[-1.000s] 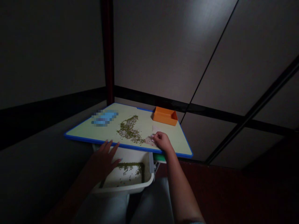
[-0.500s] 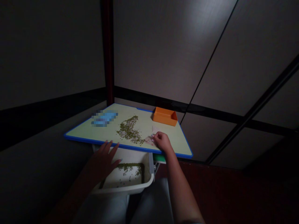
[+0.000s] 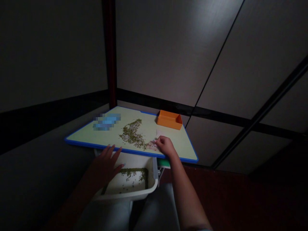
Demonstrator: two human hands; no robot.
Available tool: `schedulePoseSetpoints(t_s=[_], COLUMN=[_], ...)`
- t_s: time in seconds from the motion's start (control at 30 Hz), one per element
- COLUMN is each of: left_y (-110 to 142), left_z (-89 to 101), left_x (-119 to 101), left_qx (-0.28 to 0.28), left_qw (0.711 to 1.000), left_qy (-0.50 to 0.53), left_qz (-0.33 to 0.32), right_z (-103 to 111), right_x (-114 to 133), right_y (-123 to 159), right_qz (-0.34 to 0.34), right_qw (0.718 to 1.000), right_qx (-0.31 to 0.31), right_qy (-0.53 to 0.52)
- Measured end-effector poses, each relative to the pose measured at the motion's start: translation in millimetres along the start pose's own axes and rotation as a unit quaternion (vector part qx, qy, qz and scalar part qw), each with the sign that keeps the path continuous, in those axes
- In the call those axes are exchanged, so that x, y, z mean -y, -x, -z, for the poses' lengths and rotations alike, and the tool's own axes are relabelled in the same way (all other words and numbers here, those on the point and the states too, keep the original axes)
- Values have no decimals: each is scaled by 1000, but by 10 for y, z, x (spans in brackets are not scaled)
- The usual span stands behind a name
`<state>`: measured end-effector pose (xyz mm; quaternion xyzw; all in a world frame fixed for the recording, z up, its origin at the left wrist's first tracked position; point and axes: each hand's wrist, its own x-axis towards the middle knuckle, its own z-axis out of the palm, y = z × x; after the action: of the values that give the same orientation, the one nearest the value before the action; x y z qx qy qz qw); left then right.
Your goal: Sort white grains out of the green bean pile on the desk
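A pale green board with a blue edge (image 3: 96, 136) carries a scatter of small green beans (image 3: 132, 134). My right hand (image 3: 165, 146) rests on the board at the right end of the scatter, fingers curled on a small pale card (image 3: 157, 134). Below the board's near edge a white tub (image 3: 144, 192) sits on my lap with green beans along its far side. My left hand (image 3: 106, 164) lies over the tub's left rim, fingers stretched out and apart, tips touching the board's blue edge.
An orange box (image 3: 169, 120) stands at the board's far right corner. A blurred blue patch (image 3: 106, 121) lies at the far left of the board. Something green (image 3: 163, 163) shows under the board's near right edge. Dark wall panels surround the board.
Barely anything has moved: the view has shifted slightly and my right hand has edged a little leftwards along the beans. My left hand stays on the tub.
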<state>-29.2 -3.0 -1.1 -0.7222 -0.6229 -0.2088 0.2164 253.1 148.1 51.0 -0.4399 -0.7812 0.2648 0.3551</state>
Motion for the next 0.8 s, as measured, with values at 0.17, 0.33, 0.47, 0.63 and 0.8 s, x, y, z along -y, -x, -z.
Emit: schedulePoseSetpoints(t_s=[0.17,0.33,0.47,0.63,0.8], left_y=[3,12,21,17,4], left_z=[19,-7,-33,-29,-29], left_x=[1,11,18,25,27], left_qx=[11,5,-4,-3,2], left_qw=[1000,1000,1000,1000,1000], left_qy=[-14,-13,-10,-27,-18], left_qz=[-1,-2,-2,-14,-13], right_z=[-6,-9,-9,-7,-9], right_x=[5,-17,-12,49,57], right_y=[13,12,2,-25,-22], right_qz=[2,-7,-6,9,13], right_qw=[999,998,1000,999,999], right_qx=[26,16,-7,-19,-28], right_qy=[-44,-67,-24,33,14])
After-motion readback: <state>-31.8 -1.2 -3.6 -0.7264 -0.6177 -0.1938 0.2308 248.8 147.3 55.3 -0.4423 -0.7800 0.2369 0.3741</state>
